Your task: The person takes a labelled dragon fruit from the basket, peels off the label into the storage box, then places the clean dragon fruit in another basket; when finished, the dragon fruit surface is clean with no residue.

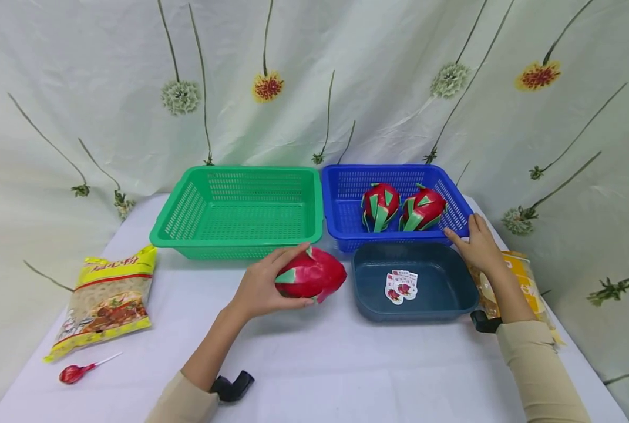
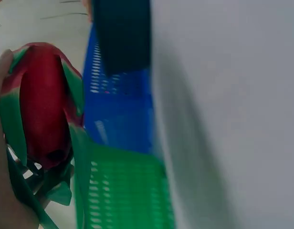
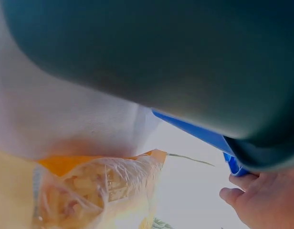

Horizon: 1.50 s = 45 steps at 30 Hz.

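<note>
My left hand (image 1: 269,285) grips a red dragon fruit (image 1: 314,275) with green scales, held in front of the green basket. In the left wrist view the dragon fruit (image 2: 44,105) fills the left side, with fingers along its edge. My right hand (image 1: 478,244) holds the front right corner of the blue basket (image 1: 393,239), thumb and fingers at the rim. Inside that basket, two more dragon fruits (image 1: 380,205) lie side by side. Just in front of it stands a dark teal tub (image 1: 364,294) with several small dragon fruit stickers (image 1: 401,285) in it.
A green basket (image 1: 235,242) stands left of the blue one. At the left lie a yellow food bag (image 1: 108,296) and a red lollipop (image 1: 74,373). An orange-and-clear bag (image 1: 522,276) lies beyond the tub, partly behind my right arm. A flowered cloth (image 1: 346,70) hangs behind.
</note>
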Each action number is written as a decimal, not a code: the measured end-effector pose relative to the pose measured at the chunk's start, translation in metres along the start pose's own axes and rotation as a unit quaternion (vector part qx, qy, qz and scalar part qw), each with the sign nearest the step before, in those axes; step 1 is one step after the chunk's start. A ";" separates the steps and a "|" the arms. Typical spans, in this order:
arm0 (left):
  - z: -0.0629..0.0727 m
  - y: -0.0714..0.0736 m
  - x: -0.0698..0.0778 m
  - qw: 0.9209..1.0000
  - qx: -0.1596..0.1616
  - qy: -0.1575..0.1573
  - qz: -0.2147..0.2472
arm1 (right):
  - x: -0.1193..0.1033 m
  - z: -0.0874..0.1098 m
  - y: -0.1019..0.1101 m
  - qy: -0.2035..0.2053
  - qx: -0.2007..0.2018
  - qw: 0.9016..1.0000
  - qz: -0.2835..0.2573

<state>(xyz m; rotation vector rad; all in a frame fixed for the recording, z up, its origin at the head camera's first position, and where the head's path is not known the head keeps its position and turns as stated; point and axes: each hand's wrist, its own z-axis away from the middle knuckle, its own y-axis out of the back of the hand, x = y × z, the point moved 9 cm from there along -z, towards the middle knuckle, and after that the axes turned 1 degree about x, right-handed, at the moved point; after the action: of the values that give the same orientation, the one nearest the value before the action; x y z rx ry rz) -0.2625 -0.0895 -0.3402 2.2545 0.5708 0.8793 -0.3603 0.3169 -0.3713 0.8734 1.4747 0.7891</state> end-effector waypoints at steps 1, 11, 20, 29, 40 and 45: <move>-0.015 0.003 0.007 1.000 0.005 -0.010 0.005 | 0.000 0.000 0.000 -0.001 0.002 1.000 -0.002; -0.170 -0.040 0.034 0.995 -0.018 0.023 0.094 | 0.001 0.002 0.003 0.002 0.012 1.000 -0.010; -0.210 -0.130 0.017 0.990 -0.057 0.056 0.120 | 0.002 -0.001 0.000 0.005 0.021 1.000 -0.020; -0.205 -0.185 0.008 0.982 -0.184 0.034 0.035 | 0.005 -0.001 0.002 0.012 0.036 0.999 -0.011; -0.202 -0.187 0.008 0.974 -0.217 0.020 0.062 | 0.004 -0.001 0.004 0.008 0.051 0.999 -0.008; -0.200 -0.190 0.003 0.973 -0.219 0.029 0.058 | 0.006 0.000 0.001 0.006 0.053 0.999 -0.008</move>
<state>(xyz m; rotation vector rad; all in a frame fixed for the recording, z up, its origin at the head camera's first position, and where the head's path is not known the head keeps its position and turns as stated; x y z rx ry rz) -0.4336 0.1260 -0.3582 1.8770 0.2386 1.0206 -0.3607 0.3225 -0.3730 0.9354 1.5438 0.7109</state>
